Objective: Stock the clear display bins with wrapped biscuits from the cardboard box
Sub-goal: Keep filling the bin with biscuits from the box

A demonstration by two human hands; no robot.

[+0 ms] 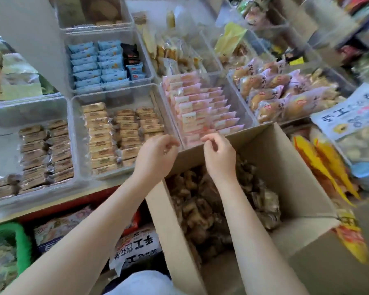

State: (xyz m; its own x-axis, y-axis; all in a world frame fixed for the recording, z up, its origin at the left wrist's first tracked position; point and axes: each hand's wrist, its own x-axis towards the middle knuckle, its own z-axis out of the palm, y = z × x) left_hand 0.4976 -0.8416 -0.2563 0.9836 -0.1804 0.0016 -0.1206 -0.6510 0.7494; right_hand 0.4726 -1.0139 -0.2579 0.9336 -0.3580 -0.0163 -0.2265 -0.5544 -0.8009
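Both hands, left hand (156, 150) and right hand (218, 151), hover loosely curled and holding nothing over the cardboard box (285, 167) rim (ready to dip in); wrapped biscuits (211, 207) lie just below, the clear display bin (77, 124) just ahead

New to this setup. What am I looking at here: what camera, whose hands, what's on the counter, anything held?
There is one picture, from a wide-angle camera worn on a person's head, looking forward and down. No robot: the two bare arms are the wearer's.

The left hand and the right hand hover above the far edge of the open brown cardboard box, which holds loose brownish wrapped biscuits. Fingers on both are loosely curled; neither grip holds anything that I can see.

Beyond the box stand clear plastic display bins. One bin holds rows of tan wrapped biscuits, another pink-wrapped packs, another light-blue packs. The picture's edges are blurred, so goods there are hard to name.
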